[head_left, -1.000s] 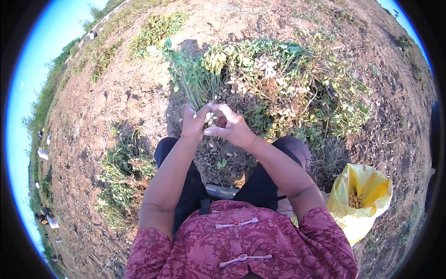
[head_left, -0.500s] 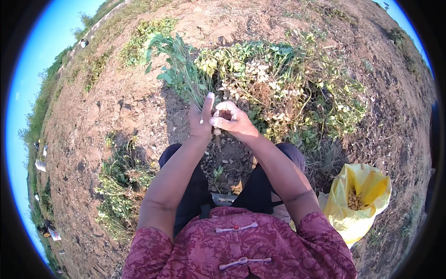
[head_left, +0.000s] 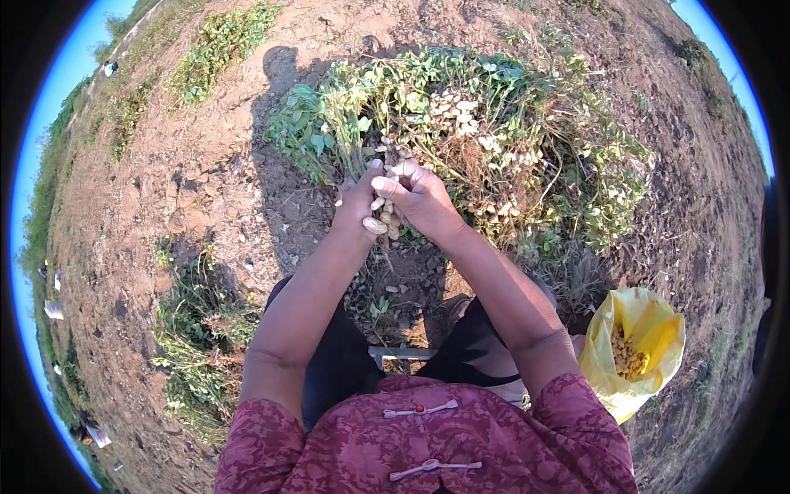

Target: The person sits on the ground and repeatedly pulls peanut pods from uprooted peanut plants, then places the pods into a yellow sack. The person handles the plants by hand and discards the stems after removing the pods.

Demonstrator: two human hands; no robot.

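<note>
Okay, so the plant point(head_left: 311, 132) was gripped low on its stems by the left hand point(head_left: 355, 199), fingers closed, leafy end pointed away from the body. A bunch of pale nuts point(head_left: 387, 218) was caught between both hands, with a few left poking out underneath. The right hand point(head_left: 421, 198) was curled in against them, thumb on top, though whether any nut was firmly pinched couldn't be told. Just past the hands, a big leafy heap point(head_left: 568, 165) was spread over the soil point(head_left: 210, 165), lots more nuts exposed in it. A smaller clump point(head_left: 197, 354) was seen off left, and nuts were gathered inside an open yellow bag point(head_left: 662, 325) by the right knee.
</note>
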